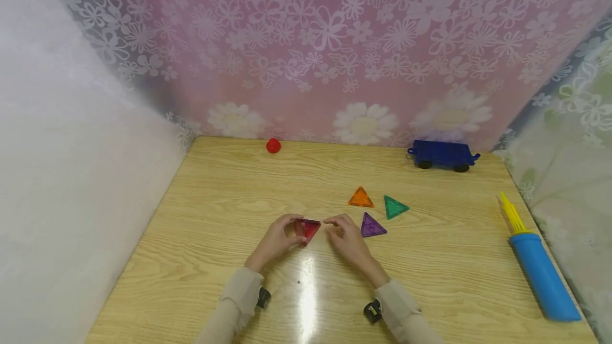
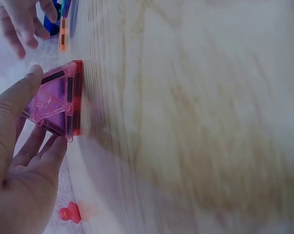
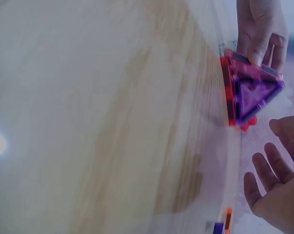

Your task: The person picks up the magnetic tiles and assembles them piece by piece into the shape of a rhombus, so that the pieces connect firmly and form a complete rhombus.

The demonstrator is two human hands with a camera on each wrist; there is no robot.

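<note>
Several translucent triangular magnetic tiles stand joined together: a red tile (image 3: 228, 95) flat on the table, with a pink tile (image 2: 51, 100) and a purple tile (image 3: 254, 97) rising from it. My left hand (image 1: 277, 238) pinches the pink tile between thumb and fingers. Just right of the joined tiles, apart from them, is my right hand (image 1: 349, 240), fingers loosely bent and holding nothing. Beyond it lie a purple triangle tile (image 1: 372, 226), an orange triangle tile (image 1: 361, 197) and a green triangle tile (image 1: 396, 207), all separate.
At the table's back edge sits a small red rubber duck (image 1: 273, 145). A dark blue wheeled toy cart (image 1: 442, 154) stands at the back right. Along the right edge lies a blue hand pump (image 1: 545, 277) with a yellow nozzle. A floral curtain (image 1: 334, 57) hangs behind the wooden table (image 1: 191, 280).
</note>
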